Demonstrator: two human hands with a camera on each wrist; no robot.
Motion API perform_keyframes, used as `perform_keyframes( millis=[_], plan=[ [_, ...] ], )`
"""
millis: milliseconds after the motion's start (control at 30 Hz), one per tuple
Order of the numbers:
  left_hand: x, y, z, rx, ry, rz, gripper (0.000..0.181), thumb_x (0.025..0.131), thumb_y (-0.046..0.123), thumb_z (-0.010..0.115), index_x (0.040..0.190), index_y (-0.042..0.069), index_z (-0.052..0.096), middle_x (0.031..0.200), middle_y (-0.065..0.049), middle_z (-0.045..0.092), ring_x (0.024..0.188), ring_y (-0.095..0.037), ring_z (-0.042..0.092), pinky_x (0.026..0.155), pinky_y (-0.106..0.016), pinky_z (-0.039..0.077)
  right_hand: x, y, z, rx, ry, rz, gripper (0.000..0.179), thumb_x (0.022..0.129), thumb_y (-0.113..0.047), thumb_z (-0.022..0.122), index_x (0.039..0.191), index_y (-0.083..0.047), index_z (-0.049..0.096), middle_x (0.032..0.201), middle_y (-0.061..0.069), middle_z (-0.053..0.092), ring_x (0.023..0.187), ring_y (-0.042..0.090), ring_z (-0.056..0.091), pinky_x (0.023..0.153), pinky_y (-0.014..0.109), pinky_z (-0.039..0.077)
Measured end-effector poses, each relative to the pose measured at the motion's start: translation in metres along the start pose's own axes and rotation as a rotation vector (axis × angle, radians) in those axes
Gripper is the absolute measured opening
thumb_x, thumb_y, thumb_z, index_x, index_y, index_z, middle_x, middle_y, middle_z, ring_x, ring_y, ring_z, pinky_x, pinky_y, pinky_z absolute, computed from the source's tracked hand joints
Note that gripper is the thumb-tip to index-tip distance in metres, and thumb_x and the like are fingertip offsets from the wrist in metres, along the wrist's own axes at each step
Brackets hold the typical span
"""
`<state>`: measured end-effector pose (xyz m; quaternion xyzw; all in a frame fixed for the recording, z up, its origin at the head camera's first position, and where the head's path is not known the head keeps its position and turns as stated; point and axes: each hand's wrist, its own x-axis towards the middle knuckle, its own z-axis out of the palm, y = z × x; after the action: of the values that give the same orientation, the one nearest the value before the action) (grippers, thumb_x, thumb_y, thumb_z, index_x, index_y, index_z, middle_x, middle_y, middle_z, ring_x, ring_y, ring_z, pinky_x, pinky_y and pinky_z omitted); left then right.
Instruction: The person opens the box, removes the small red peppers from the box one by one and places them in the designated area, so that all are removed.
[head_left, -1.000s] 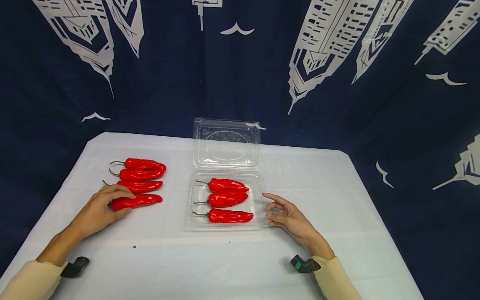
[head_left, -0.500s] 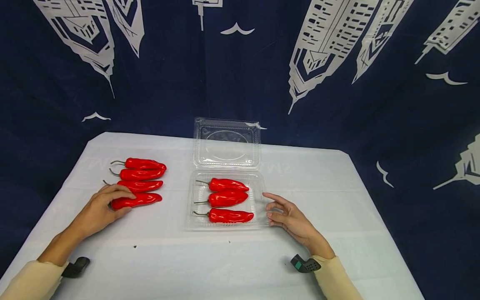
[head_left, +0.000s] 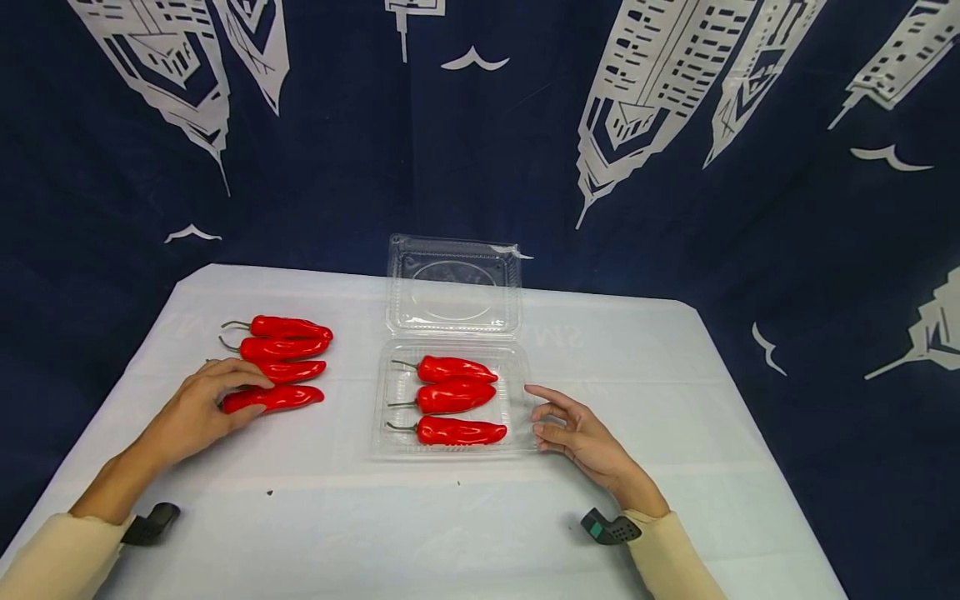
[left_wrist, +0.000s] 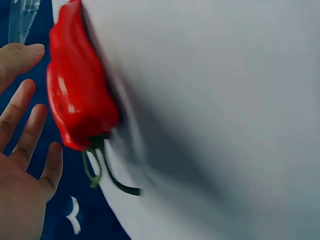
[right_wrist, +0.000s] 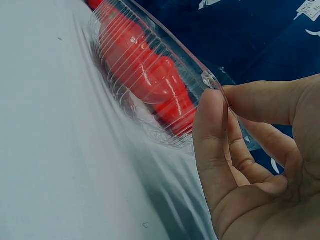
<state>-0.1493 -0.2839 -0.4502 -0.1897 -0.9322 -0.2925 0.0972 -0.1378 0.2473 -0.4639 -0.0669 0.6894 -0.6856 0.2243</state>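
Observation:
My left hand (head_left: 197,410) is over the nearest of several red peppers (head_left: 288,397) lying in a column at the left. In the left wrist view its fingers are spread beside a red pepper (left_wrist: 82,95), with a gap between them and it. My right hand (head_left: 588,446) pinches the right rim of a clear plastic clamshell container (head_left: 450,456) between thumb and finger, plain in the right wrist view at the container's corner (right_wrist: 209,79). Three red peppers (head_left: 456,397) lie inside the container in a row, stems to the left. Its lid (head_left: 453,321) stands folded back.
A white-covered table (head_left: 420,533) bears everything. Behind it hangs a dark blue cloth (head_left: 480,167) with white building prints. Dark wrist cameras (head_left: 152,524) sit at both sleeves. A small dark speck (head_left: 270,492) lies on the table front.
My left hand's fingers have loosened and lifted slightly from the nearest pepper, now reaching over the one behind. The peppers, the container and my right hand have stayed in place.

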Motion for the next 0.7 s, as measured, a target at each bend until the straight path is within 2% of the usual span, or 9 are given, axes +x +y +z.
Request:
perform_keyframes(
  millis=[33,133,200,300,367,533,700],
  plan=[
    [0.002,0.002,-0.001,0.001,0.003,0.005,0.038,0.072,0.003,0.087,0.106,0.014,0.075,0.115,-0.007,0.065,0.11,-0.028,0.053,0.085,-0.008,0.039,0.0,0.0,0.0,-0.001,0.001,0.004,0.067,0.095,-0.002,0.064,0.155,-0.008,0.034,0.116,0.014,0.051,0.082,0.008,0.062,0.077,0.024,0.058],
    [0.008,0.011,-0.004,-0.016,0.007,0.014,0.04,0.072,0.004,0.088,0.108,0.014,0.074,0.115,-0.004,0.065,0.112,-0.027,0.054,0.088,-0.007,0.038,0.001,0.001,0.001,-0.006,-0.005,0.015,0.067,0.096,-0.003,0.064,0.155,-0.009,0.034,0.117,0.014,0.05,0.083,0.008,0.062,0.078,0.024,0.058],
    [0.015,0.022,-0.006,-0.035,0.002,0.025,0.041,0.072,0.004,0.088,0.109,0.014,0.074,0.115,-0.004,0.065,0.114,-0.028,0.053,0.096,-0.022,0.044,0.001,0.001,0.001,-0.004,-0.003,0.02,0.067,0.096,-0.004,0.064,0.155,-0.009,0.034,0.117,0.014,0.051,0.083,0.009,0.062,0.078,0.025,0.059],
    [0.028,0.043,-0.007,-0.055,-0.016,0.04,0.039,0.075,0.006,0.087,0.111,0.013,0.074,0.117,-0.004,0.065,0.117,-0.028,0.053,0.096,-0.048,0.048,0.001,0.0,0.001,-0.006,-0.001,0.017,0.067,0.095,-0.003,0.064,0.155,-0.008,0.034,0.116,0.014,0.051,0.083,0.009,0.063,0.078,0.025,0.059],
    [0.037,0.057,-0.006,-0.066,-0.031,0.059,0.037,0.077,0.008,0.086,0.112,0.013,0.074,0.118,-0.004,0.065,0.118,-0.029,0.053,0.094,-0.058,0.047,0.001,0.0,0.001,-0.006,0.004,0.013,0.068,0.095,-0.003,0.065,0.155,-0.008,0.034,0.116,0.014,0.051,0.083,0.009,0.063,0.078,0.025,0.059],
    [0.056,0.089,0.0,-0.105,-0.079,0.086,0.034,0.081,0.014,0.083,0.113,0.017,0.073,0.12,-0.003,0.066,0.118,-0.027,0.056,0.098,-0.055,0.049,0.0,-0.002,0.0,-0.006,0.001,0.007,0.07,0.094,-0.006,0.067,0.155,-0.007,0.033,0.115,0.014,0.051,0.083,0.009,0.062,0.078,0.025,0.059],
    [0.072,0.116,0.012,-0.155,-0.167,0.144,0.033,0.083,0.013,0.082,0.114,0.02,0.073,0.117,0.001,0.067,0.112,-0.022,0.061,0.096,-0.051,0.053,-0.001,-0.001,-0.001,-0.006,0.001,0.004,0.07,0.095,-0.006,0.067,0.155,-0.007,0.033,0.115,0.014,0.051,0.083,0.009,0.063,0.078,0.025,0.059]
  ],
)
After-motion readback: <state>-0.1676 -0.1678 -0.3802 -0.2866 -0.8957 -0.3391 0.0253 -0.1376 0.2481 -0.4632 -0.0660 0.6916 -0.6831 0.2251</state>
